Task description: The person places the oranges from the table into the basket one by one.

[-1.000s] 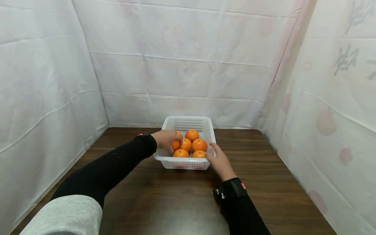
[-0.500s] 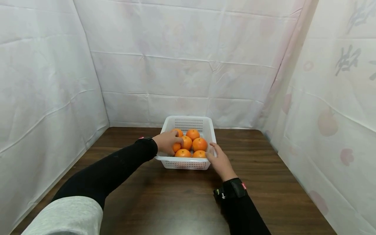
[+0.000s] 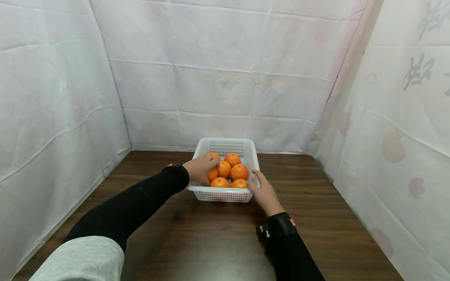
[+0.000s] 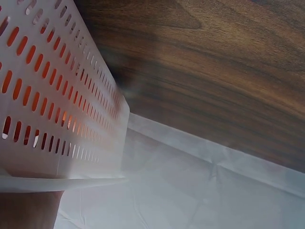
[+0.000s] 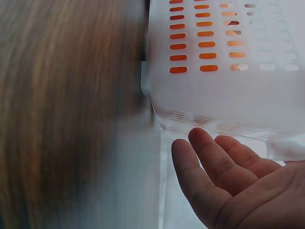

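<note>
A white perforated plastic basket (image 3: 222, 195) holding several oranges (image 3: 240, 172) stands toward the back of the table. My left hand (image 3: 199, 169) reaches in over its left rim. Thumb and fingers curve round an orange (image 3: 212, 174) by the left wall, covering part of it. At the front right corner, my right hand (image 3: 265, 195) grips the basket's rim, thumb over the edge. In the right wrist view, its other fingers (image 5: 221, 164) lie outside the basket wall (image 5: 205, 90). The left wrist view shows the basket's slotted side (image 4: 57, 90), with orange colour behind the slots.
The dark wood-grain table (image 3: 207, 238) carries the basket close to its back edge. White cloth sheets (image 3: 218, 93) hang behind it and at both sides. A printed sheet (image 3: 393, 187) runs along the right.
The left hand has shifted slightly right and its grasp about the orange has settled a little. The right hand keeps its place at the basket's corner.
</note>
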